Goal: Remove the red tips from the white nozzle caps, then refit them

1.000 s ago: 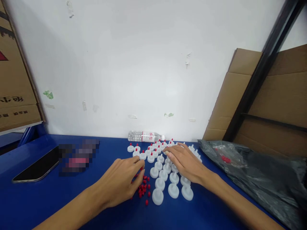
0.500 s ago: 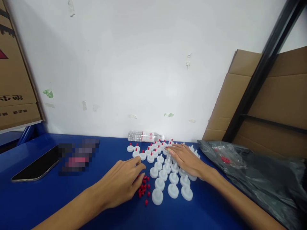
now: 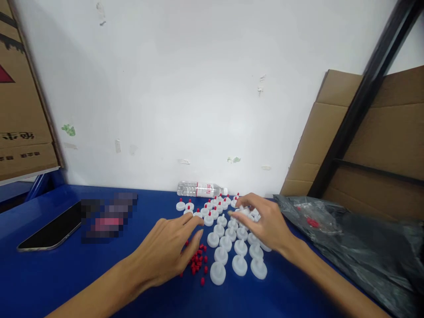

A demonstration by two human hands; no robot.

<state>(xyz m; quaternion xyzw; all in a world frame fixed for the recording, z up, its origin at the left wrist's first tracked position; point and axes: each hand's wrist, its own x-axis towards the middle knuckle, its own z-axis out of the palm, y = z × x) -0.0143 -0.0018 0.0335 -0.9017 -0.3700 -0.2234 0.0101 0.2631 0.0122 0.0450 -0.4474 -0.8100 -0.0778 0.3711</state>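
Note:
My left hand (image 3: 170, 247) hovers over a loose heap of small red tip caps (image 3: 198, 260), its thumb and index finger apart and nothing visible between them. Farther right, my right hand (image 3: 265, 221) is curled around a white nozzle cap (image 3: 244, 210), slightly blurred and partly hidden by the fingers. Below and around that hand stand rows of white nozzle caps (image 3: 220, 255) with bare upright spouts. At the back left of these rows, several white caps (image 3: 180, 205) carry red tips on their spouts.
A clear plastic bottle (image 3: 202, 189) lies against the white wall. On the left are a phone (image 3: 49, 227) and a pixelated item (image 3: 111, 216). A dark plastic bag (image 3: 357, 247) with a small clear bag of red pieces (image 3: 312, 221) occupies the right. Cardboard (image 3: 318, 132) leans behind.
My right hand has gone from lying flat over the white caps to curling around one, with its wrist raised. The left thumb and index finger have moved slightly up and right.

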